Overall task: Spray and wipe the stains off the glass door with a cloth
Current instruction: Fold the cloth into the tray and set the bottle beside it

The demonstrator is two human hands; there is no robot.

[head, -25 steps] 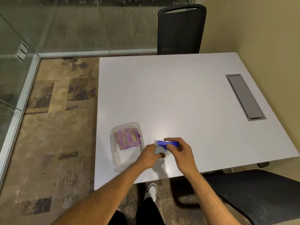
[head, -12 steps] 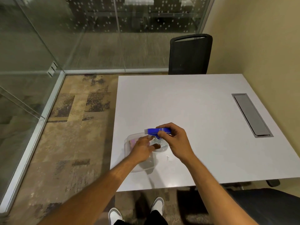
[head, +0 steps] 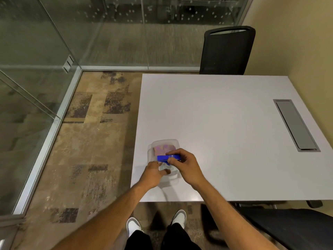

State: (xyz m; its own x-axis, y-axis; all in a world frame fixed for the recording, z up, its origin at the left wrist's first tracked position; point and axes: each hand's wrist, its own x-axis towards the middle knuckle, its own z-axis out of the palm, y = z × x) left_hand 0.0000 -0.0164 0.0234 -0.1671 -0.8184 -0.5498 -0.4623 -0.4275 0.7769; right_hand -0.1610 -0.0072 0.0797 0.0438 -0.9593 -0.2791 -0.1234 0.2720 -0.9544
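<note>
Both bare forearms reach forward from the near edge of the view and converge toward the middle. The left hand (head: 154, 175) lies low, palm down, knuckles up, its fingers curled forward with the thumb pointing right toward the other hand. The right hand (head: 183, 166) sits just beside it, slightly higher and farther, wrist bent inward, back of the hand up. Its fingers fold leftward in a closed grip, thumb and forefinger pinched together at the left tip. The two hands nearly touch. Below, two legs in dark trousers end in pale shoes.
</note>
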